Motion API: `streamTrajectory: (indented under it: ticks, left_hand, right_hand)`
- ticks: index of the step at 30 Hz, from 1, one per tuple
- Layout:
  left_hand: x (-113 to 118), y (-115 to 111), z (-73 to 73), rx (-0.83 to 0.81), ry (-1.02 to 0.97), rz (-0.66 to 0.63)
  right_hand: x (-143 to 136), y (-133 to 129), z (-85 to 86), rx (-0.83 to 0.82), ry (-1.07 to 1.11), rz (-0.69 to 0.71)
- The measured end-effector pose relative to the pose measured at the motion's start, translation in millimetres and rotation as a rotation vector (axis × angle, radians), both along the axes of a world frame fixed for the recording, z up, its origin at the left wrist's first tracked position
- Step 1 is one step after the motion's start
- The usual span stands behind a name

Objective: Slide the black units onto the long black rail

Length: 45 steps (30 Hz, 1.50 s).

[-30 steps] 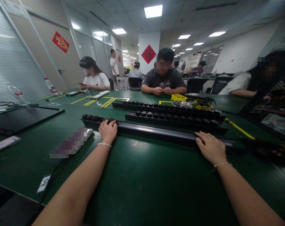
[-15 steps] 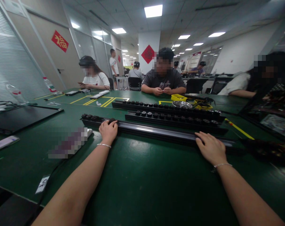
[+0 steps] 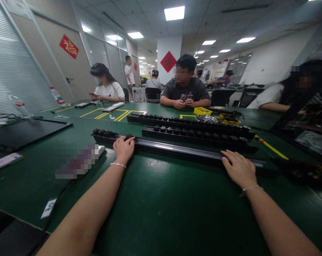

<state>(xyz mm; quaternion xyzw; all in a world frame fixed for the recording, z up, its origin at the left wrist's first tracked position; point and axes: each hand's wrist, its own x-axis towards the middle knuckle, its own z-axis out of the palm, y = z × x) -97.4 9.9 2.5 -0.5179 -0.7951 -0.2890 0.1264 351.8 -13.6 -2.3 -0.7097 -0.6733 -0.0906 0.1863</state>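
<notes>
A long black rail (image 3: 174, 146) lies across the green table (image 3: 161, 202), with several small black parts (image 3: 103, 133) standing in its left end. My left hand (image 3: 124, 148) is closed round one more black part on the rail, its thumb and fingers at the part's sides; the part is mostly hidden. Over the rail's right portion rests my right hand (image 3: 239, 167), fingers spread on the rail's edge. Behind lie two more black rails, a nearer one (image 3: 198, 137) and a farther one (image 3: 187, 123), both lined with several black parts.
A metal dish (image 3: 206, 119) and a yellow tray (image 3: 202, 111) stand beyond the rails. Dark cabling (image 3: 304, 170) lies at the right. At left are a black panel (image 3: 25, 131) and a phone (image 3: 5, 163). People sit across the table and at its right.
The view has shifted very slightly. Both hands keep their places on the rail.
</notes>
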Motion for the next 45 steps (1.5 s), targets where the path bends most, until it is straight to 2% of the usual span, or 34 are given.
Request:
streamTrajectory:
  ticks: [27,45]
  left_hand:
    - [6.6,-0.5,0.2,0.001,0.023,-0.02]
    - [7.7,2.3,-3.5,-0.042,-0.078,-0.03]
  right_hand:
    - [1.0,1.6,-1.7,0.022,0.006,0.019]
    - [-1.3,-0.2,1.3,-0.004,0.024,0.003]
